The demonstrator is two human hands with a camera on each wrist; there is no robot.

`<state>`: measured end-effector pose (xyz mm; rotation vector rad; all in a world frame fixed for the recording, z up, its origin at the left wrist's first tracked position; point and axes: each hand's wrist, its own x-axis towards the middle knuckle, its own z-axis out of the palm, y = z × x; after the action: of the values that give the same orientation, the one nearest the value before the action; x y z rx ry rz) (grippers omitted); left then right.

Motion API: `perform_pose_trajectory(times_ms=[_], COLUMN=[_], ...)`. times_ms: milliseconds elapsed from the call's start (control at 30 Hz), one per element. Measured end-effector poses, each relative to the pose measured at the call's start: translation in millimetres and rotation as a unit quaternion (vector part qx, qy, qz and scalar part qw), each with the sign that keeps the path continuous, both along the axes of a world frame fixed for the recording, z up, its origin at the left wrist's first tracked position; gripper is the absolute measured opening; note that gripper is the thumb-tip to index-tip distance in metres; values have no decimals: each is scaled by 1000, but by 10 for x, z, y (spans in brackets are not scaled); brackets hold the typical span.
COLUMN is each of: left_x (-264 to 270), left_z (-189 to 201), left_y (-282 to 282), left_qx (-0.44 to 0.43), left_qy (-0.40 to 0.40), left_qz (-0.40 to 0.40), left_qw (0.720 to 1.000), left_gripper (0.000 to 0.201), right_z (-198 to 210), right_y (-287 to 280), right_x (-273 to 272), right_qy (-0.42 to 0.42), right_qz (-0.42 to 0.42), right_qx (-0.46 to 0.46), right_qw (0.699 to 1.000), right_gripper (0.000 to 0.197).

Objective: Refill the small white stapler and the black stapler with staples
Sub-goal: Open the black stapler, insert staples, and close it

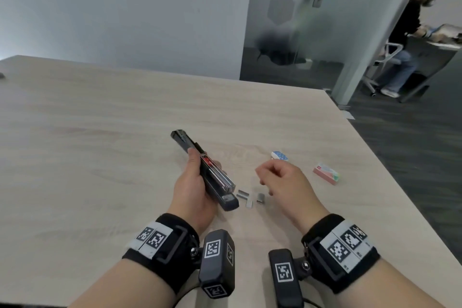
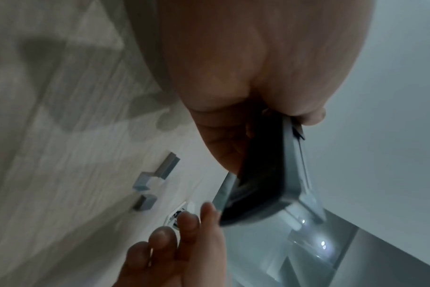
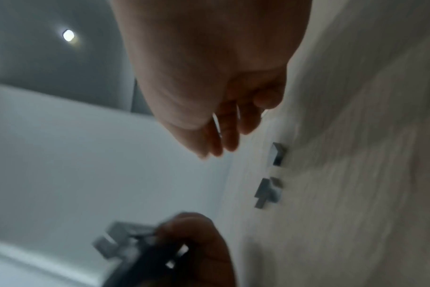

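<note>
Holding the black stapler (image 1: 203,170) in my left hand (image 1: 192,182), I have my thumb along its near side and my other fingers (image 2: 187,219) curled round under its far side, so it lies clamped across my palm, lifted off the counter (image 1: 100,132). Its top arm is swung open and reaches away past my fingertips, while the open staple channel faces up and its butt end sticks out by the heel of my hand.

My right hand (image 1: 282,182) hovers above the counter, just right of the stapler, fingers (image 3: 224,134) loosely curled; the wrist view shows a thin sliver between them, but I cannot tell whether they pinch anything.

Below and between my two hands, short strips of staples (image 1: 250,196) lie scattered on the counter, close to the stapler's butt end. Just beyond my right knuckles sits the small white stapler (image 1: 280,155), with its blue dotted top. Further right of those fingers, a pink and green staple box (image 1: 326,174) lies flat.
</note>
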<state>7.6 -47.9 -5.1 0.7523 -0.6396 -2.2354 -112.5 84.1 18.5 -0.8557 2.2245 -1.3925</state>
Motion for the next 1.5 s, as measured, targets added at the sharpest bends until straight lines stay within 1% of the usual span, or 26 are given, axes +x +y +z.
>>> perform_pose_trajectory(times_ms=[67, 133, 167, 233, 300, 367, 433, 467, 500, 567, 600, 667, 767, 833, 933, 1000, 1067, 1167, 1200, 1333, 1433, 1500], left_x=[-14, -15, -11, 11, 35, 47, 56, 63, 71, 79, 78, 78, 70, 68, 64, 69, 62, 56, 50, 46, 40, 31], left_z=[0, -2, -7, 3, 41, 43, 23, 21, 33, 61, 66, 66, 64, 71, 60, 56, 36, 3, -9, -20, -35, -33], left_y=[30, 68, 77, 95, 121, 141, 164, 171, 172, 156, 143, 132, 128, 124, 88, 53, 3, -38, -41, -12, -9, -8], left_qx=[-22, -45, -57, -72, -76, -88, -118, -125, -122, -111, -104, -88, -54, -26, 15, 54, 90, 117, 118, 93, 55, 34], left_qy=[4, 12, 8, -14, -29, -36, -55, -62, -64, -66, -70, -70, -62, -50, -37, -19, 1, 14, 13, -2, -25, -27], left_qz=[-19, -38, -48, -71, -91, -97, -114, -121, -127, -126, -119, -106, -86, -70, -39, -16, 7, 19, 20, 1, -15, -33], left_qw=[1000, 998, 997, 995, 993, 991, 985, 983, 982, 984, 985, 988, 993, 996, 998, 998, 996, 993, 993, 996, 998, 999], left_gripper=[44, 46, 48, 53, 56, 53, 51, 51, 52, 51, 51, 51, 52, 51, 52, 52, 51, 51, 51, 52, 54, 56], right_z=[-27, -45, -50, -52, -46, -29, -15, -9, -4, 26, 39, 75, 79, 76, 90, 107, 113, 106, 92, 58, 51, 27], right_y=[-89, -168, -206, -268, -306, -329, -321, -308, -293, -246, -219, -166, -111, -77, -33, -3, 31, 50, 42, -17, -27, -15], right_x=[-27, 9, 27, 57, 67, 61, 54, 56, 45, 20, 10, 12, 45, 74, 142, 196, 245, 308, 322, 349, 378, 363], right_qy=[83, 161, 182, 204, 212, 219, 239, 241, 238, 217, 205, 177, 83, 38, 19, 28, 56, 68, 68, 92, 123, 140], right_qz=[59, 110, 128, 151, 167, 182, 184, 178, 169, 147, 135, 117, 89, 77, 107, 130, 149, 187, 189, 161, 178, 171], right_qx=[100, 189, 214, 234, 237, 237, 245, 245, 237, 201, 179, 134, 57, 34, 38, 33, 16, -18, -29, -62, -83, -98], right_qw=[990, 962, 951, 938, 933, 929, 921, 922, 927, 944, 953, 968, 991, 996, 993, 991, 987, 980, 979, 981, 973, 970], right_gripper=[10, 15, 19, 20, 13, 7, 18, 23, 23, 11, 9, 13, 16, 22, 33, 35, 32, 12, 13, 33, 33, 31])
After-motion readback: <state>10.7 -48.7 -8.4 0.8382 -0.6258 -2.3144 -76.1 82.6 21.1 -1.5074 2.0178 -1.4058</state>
